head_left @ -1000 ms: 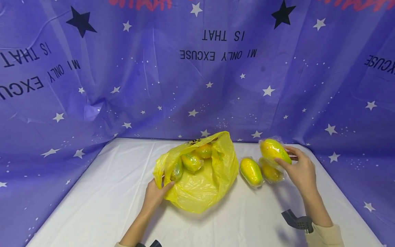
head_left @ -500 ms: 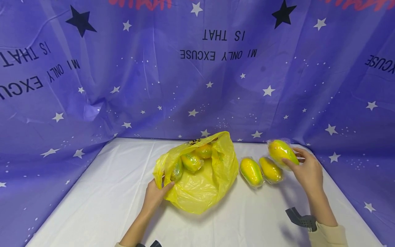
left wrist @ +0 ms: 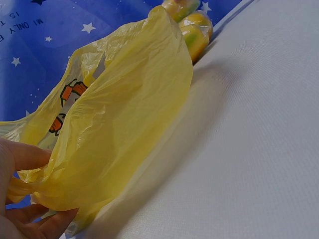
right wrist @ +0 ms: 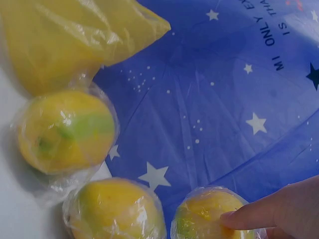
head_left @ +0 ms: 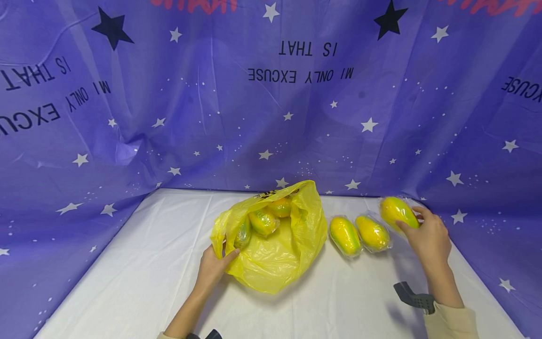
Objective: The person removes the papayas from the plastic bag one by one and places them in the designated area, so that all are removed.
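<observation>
A yellow plastic bag (head_left: pixel 271 268) lies with its mouth open towards me, and several plastic-wrapped mangoes (head_left: pixel 264 221) show inside it. My left hand (head_left: pixel 213 266) pinches the bag's left rim between thumb and fingers; the left wrist view shows the film bunched in that grip. At the right, my right hand (head_left: pixel 428 238) holds a wrapped yellow-green mango (head_left: pixel 398 212) between thumb and fingers. Two more wrapped mangoes, a left one (head_left: pixel 345 236) and a right one (head_left: pixel 373 233), lie side by side between the bag and that hand. The far side of the held mango is hidden.
A white cloth (head_left: pixel 139 278) covers the table. Behind and at both sides hangs a purple star-printed curtain (head_left: pixel 228 117), meeting the table's back edge close behind the bag and the mangoes. A dark strap piece (head_left: pixel 412 299) juts from the right wrist.
My right hand has moved to the right with its mango and come lower, away from above the right-hand mango on the table. The left hand and the bag have stayed put.
</observation>
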Motion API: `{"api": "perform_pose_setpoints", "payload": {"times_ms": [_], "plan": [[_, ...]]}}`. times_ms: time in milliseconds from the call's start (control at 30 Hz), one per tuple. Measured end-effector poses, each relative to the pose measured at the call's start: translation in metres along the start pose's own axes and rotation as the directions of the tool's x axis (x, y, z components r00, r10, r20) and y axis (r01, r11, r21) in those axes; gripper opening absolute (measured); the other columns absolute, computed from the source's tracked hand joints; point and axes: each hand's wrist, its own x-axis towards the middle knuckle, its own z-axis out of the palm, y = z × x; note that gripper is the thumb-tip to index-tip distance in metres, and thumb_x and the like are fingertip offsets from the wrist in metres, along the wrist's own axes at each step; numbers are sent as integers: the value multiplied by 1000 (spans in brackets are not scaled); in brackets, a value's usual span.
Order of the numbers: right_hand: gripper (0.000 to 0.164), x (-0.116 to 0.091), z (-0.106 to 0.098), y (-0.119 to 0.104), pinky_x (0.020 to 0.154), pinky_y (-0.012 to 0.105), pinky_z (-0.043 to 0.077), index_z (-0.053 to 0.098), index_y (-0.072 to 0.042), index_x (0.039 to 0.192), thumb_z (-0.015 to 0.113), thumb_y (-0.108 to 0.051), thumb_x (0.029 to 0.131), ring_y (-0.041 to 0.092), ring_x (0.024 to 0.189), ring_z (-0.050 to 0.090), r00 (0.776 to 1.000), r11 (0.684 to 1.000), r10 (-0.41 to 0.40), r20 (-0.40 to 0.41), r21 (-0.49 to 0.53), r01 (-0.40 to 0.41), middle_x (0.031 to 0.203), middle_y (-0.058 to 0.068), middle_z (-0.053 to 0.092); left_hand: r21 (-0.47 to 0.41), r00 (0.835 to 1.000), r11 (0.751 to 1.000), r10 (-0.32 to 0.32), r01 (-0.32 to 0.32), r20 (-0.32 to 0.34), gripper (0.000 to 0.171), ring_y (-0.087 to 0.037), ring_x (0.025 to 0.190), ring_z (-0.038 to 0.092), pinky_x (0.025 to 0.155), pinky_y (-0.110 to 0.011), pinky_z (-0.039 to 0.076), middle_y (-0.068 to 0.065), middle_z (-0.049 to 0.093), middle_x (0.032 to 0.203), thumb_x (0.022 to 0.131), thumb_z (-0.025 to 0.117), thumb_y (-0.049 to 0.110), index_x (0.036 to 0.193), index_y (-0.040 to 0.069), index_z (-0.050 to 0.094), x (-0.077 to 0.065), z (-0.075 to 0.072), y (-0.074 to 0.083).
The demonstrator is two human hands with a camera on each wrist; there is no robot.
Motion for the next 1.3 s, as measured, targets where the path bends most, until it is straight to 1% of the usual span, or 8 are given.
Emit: {"api": "perform_pose_setpoints", "payload": {"times_ms": [100,233,433,700,833,1033,1300], "plan": [[63,1,2,4,68,59,46,48,5,134,73,-28,85,50,100,51,1000,1000,5,4,-18,-5,120,33,52,-9,1000,1000,-18,18,7,52,-38,117,55,100,-48,44,-23,61,123,83,75,17,125,-6,56,0,0,0],[63,2,4,7,68,60,46,49,6,133,74,-26,84,51,101,51,1000,999,15,3,-37,-15,118,34,53,-14,1000,1000,-19,19,10,52,-39,118,55,101,-48,43,-24,60,124,83,75,17,126,-6,56,0,0,0],[64,2,7,13,62,58,47,49,7,131,75,-26,82,52,98,52,1000,997,28,15,-74,-26,116,34,54,-24,1000,1000,-18,18,13,53,-39,119,54,102,-48,43,-24,59,125,83,75,15,127,-7,55,0,0,0],[65,4,10,20,57,55,47,48,8,131,73,-28,83,52,95,53,996,993,61,69,-102,-54,111,34,54,-16,1000,1000,-21,21,10,51,-38,117,55,100,-48,44,-24,61,123,83,75,14,125,-8,56,0,0,1],[66,5,11,24,59,55,46,46,8,132,72,-30,84,51,96,53,991,991,90,102,-107,-79,112,33,53,-17,1000,1000,-19,19,9,50,-38,116,56,99,-48,45,-23,62,121,83,75,14,124,-8,56,0,-1,1],[67,5,15,29,57,53,47,45,8,132,70,-33,85,50,95,55,985,991,97,145,-107,-81,113,34,54,-15,1000,1000,-15,15,8,51,-38,116,56,99,-48,45,-24,61,122,83,75,14,125,-8,56,0,-1,1],[70,7,18,30,62,56,48,42,8,133,68,-36,86,52,98,54,973,988,121,199,-119,-98,116,34,53,-16,1000,1000,-10,10,12,50,-37,115,57,99,-48,45,-23,62,121,83,75,15,125,-7,56,0,0,2]]}}
